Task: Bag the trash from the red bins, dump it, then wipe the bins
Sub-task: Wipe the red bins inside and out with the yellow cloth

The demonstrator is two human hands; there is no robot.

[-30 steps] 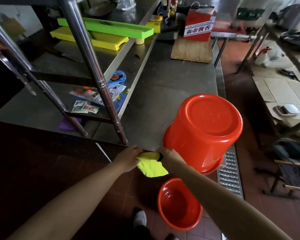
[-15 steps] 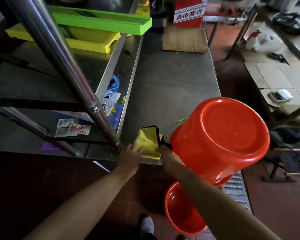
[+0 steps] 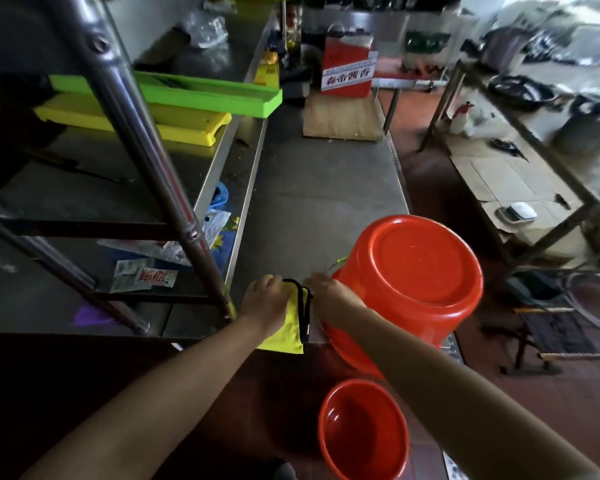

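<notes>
A red bin (image 3: pixel 420 282) stands upside down at the near right corner of the steel table (image 3: pixel 319 202), overhanging its edge. A second red bin (image 3: pixel 364 431) sits upright on the floor below, and looks empty inside. A yellow cloth with a black border (image 3: pixel 290 327) hangs over the table's near edge. My left hand (image 3: pixel 265 301) grips the cloth's top left. My right hand (image 3: pixel 329 294) pinches its black-edged top right corner, right beside the upturned bin.
A steel shelf frame with a thick slanted post (image 3: pixel 142 147) stands at the left, holding green (image 3: pixel 201 95) and yellow trays (image 3: pixel 174 123) and loose packets (image 3: pixel 142 275). A red carton (image 3: pixel 347 71) on a wooden board sits at the table's far end. Another steel table (image 3: pixel 534 150) is to the right.
Both hands lifted the yellow cloth onto the table edge, and it now hangs folded over that edge. The view shifted; the bins stayed put.
</notes>
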